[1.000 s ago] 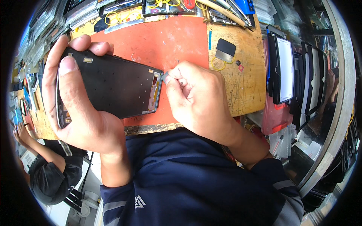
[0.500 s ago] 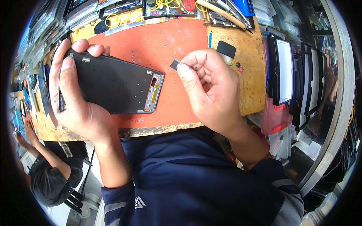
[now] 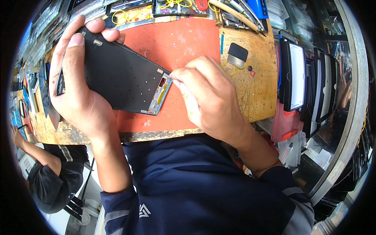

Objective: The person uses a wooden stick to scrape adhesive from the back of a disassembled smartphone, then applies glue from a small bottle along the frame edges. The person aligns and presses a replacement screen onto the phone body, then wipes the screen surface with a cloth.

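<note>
A thin black phone screen assembly (image 3: 121, 74) with small pale tabs and a grey strip of parts at its right end is gripped in my left hand (image 3: 80, 98), thumb across its face, fingers around the far edge. My right hand (image 3: 209, 94) is closed in a pinch at that assembly's upper right corner; whatever is between its fingertips is hidden. Beneath both lies a red-orange mat (image 3: 184, 35) on a worn wooden bench (image 3: 258, 102).
Tools (image 3: 239, 15) and yellow cords line the back. A dark-and-silver card (image 3: 237, 53) lies right of the mat. Flat black cases (image 3: 293, 74) and a pink lid (image 3: 286, 125) stand at the right, plastic packets at upper left. A co-worker's arm (image 3: 43, 156) shows lower left.
My left hand has raised and tilted the assembly. My right hand moved away from the corner with a small grey piece half a second ago and is back at the corner now.
</note>
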{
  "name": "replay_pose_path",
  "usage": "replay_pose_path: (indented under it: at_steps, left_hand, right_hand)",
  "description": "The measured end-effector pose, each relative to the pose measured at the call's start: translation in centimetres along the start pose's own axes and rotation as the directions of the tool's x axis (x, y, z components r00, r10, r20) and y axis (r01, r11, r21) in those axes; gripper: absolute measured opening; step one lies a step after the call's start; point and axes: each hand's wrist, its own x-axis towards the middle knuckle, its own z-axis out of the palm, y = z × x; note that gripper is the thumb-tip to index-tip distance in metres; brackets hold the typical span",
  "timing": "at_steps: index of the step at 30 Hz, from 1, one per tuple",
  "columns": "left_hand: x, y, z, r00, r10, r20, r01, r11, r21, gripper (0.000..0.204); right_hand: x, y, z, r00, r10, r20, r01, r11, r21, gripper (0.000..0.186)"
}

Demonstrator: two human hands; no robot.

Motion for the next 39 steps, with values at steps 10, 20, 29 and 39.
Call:
replay_pose_path:
  at_steps: [10,20,29,39]
  left_hand:
    - [0.1,0.1,0.5,0.998,0.046,0.03,-0.045,0.998,-0.04,0.04]
    - [0.2,-0.3,0.1,0.999,0.036,0.011,-0.035,0.997,-0.067,0.039]
    - [-0.4,0.0,0.2,0.999,0.041,-0.023,-0.041,0.999,-0.013,0.041]
    - [-1.2,0.2,0.0,0.995,0.097,-0.035,-0.097,0.995,0.016,0.04]
  right_hand:
    - [-0.6,-2.7,0.1,0.999,0.003,0.046,-0.006,0.998,0.069,0.021]
    - [-0.7,-1.3,0.9,0.997,-0.02,-0.078,0.016,0.999,-0.052,0.017]
    - [-1.7,-4.0,0.7,0.926,0.377,-0.037,-0.36,0.907,0.217,0.01]
    - [-1.0,-3.7,0.7,0.901,0.433,0.027,-0.421,0.858,0.295,0.006]
